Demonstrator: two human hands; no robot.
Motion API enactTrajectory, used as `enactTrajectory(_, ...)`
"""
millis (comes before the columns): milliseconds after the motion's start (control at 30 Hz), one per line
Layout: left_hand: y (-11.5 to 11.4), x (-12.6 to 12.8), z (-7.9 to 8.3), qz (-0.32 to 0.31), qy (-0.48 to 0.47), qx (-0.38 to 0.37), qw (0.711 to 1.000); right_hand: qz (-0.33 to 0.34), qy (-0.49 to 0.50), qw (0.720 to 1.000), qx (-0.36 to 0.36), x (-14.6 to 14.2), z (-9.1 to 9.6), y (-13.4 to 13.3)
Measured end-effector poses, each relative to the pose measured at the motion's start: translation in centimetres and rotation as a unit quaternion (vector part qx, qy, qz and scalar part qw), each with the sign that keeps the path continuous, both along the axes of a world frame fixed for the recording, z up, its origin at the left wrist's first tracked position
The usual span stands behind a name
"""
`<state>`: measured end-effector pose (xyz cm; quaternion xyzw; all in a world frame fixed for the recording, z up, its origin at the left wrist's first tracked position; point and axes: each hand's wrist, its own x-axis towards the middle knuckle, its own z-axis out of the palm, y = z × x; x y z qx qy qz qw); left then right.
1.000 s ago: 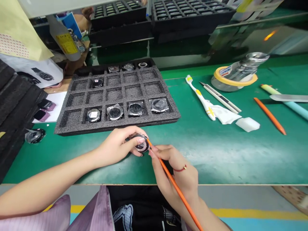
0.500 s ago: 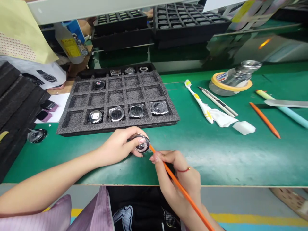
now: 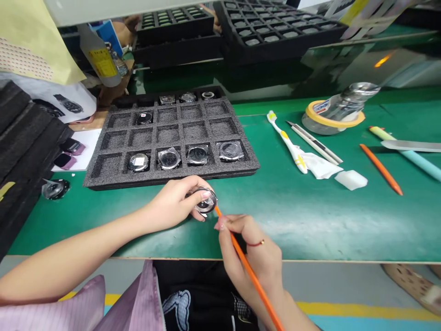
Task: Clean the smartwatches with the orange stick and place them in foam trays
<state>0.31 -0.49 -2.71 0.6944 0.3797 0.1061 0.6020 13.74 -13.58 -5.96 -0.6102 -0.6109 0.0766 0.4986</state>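
Observation:
Between the thumb and fingers of my left hand [image 3: 179, 202] is a round watch case [image 3: 207, 203], tilted on its side above the green table. My right hand [image 3: 251, 246] is closed like a writing grip around a long thin orange stick [image 3: 257, 280]. The stick's tip touches or nearly touches the lower right rim of the watch case; which of the two I cannot tell. Just behind my left hand lies a dark foam tray [image 3: 172, 177] with several film-wrapped watch cases [image 3: 168, 157] in its pockets.
On the right lie a toothbrush [image 3: 287, 142], a craft knife [image 3: 315, 143], a white sponge piece [image 3: 351, 179], an orange pointed stick [image 3: 381, 169] and a tub with a yellow rim [image 3: 312, 110]. Stacked black foam [image 3: 24, 161] borders the left. More filled trays [image 3: 282, 39] stand behind.
The view has shifted slightly. My left hand still holds the watch case, which has turned a little, and the stick in my right hand stays at its rim, now angled slightly steeper.

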Motion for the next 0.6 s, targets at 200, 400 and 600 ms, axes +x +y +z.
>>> enactTrajectory(200, 0.0, -0.2, 0.0, 0.005, -0.013, 0.001, 1.000, 0.032, 0.027, 0.999, -0.027, -0.1, -0.1, -0.7)
enactTrajectory(400, 0.1, -0.4, 0.0, 0.011, -0.021, -0.028, 0.999, -0.002, 0.187, 0.978, -0.095, 0.7, -0.1, -0.8)
enactTrajectory(600, 0.0, -0.3, 0.1, 0.008, -0.024, -0.032, 0.999, -0.014, 0.106, 0.993, -0.047, 0.0, -0.1, -0.1)
